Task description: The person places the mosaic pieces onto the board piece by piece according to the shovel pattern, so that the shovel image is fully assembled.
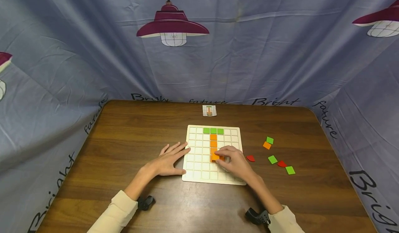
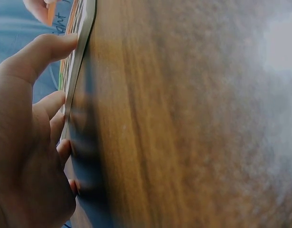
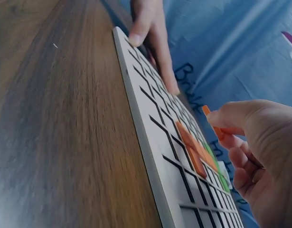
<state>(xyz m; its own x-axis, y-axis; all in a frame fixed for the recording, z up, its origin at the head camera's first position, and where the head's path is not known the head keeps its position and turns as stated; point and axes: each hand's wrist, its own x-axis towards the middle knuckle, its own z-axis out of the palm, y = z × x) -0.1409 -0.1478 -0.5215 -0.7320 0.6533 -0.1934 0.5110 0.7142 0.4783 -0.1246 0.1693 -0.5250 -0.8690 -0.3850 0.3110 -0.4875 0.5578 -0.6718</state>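
A pale grid board lies on the table. My left hand is spread at its left side, fingertips and thumb touching the board's edge. Between thumb and fingers, my right hand pinches an orange square tile, which the right wrist view shows held just above the board. Below it, a column of orange tiles runs down the grid from a row of three green tiles near the top. Another orange tile is partly hidden by the right hand.
Right of the board lie loose pieces: green squares, an orange square and two red rounded pieces. A small patterned card lies behind the board. Fabric curtains surround the wooden table at back and sides.
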